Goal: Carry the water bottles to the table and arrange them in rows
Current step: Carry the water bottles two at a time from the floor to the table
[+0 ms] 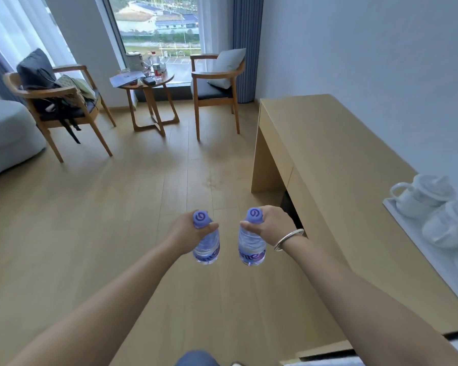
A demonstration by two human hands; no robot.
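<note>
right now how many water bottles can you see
2: one water bottle held by the left hand, the other water bottle by the right hand. More may be out of view.

Soft daylight enters through the window (159, 35) at the far end, leaving the room evenly bright with faint shadows. The wide lens bends the edges, and the white teapots (428, 204) look blurred.

head-worn view, forward and down
</note>
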